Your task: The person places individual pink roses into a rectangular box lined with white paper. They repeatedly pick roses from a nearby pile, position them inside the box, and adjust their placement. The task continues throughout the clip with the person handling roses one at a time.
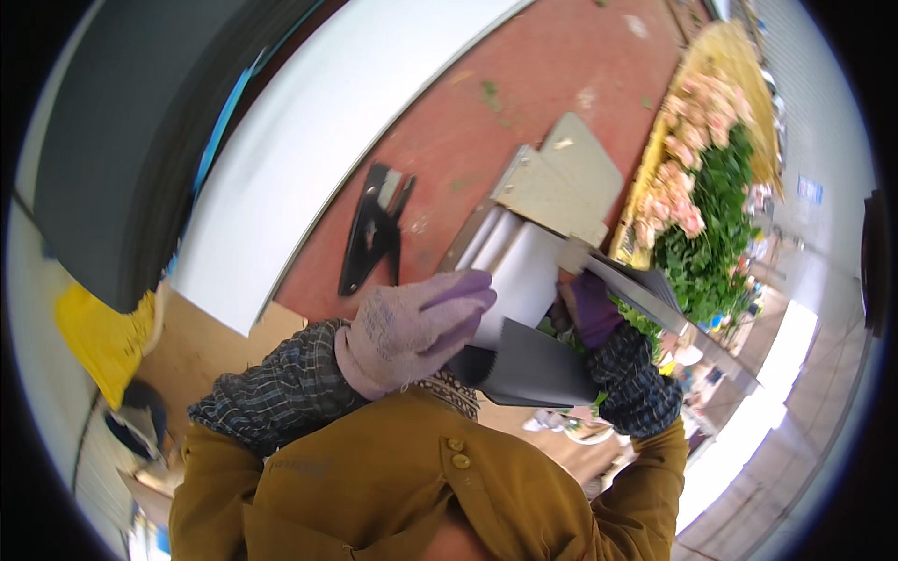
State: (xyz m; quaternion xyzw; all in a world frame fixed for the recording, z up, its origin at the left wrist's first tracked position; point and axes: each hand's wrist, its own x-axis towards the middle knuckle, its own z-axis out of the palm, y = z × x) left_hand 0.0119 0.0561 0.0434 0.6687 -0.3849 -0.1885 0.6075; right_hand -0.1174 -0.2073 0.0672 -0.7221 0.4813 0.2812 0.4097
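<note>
My left hand (417, 329), in a pale pink and purple work glove, is held over the near left side of a wooden-and-metal frame (561, 186). Its fingers are stretched out, and nothing shows in them. White sheet material (530, 270) with raised ridges lies in the frame. At the right edge of this white material is my right hand (593, 308) in a purple glove, fingertips partly hidden and blurred. Some green leaves show by that hand. Below it, close to my body, is a dark grey sheet (540, 365) with a jagged edge.
A black stapler (375, 231) rests on the red tabletop (449, 133), left of the frame. Pale pink roses (677, 182) with leafy stems lie in a yellow holder on the right. A long white panel (302, 147) borders the table's left side. A metal bar (645, 291) slants past my right wrist.
</note>
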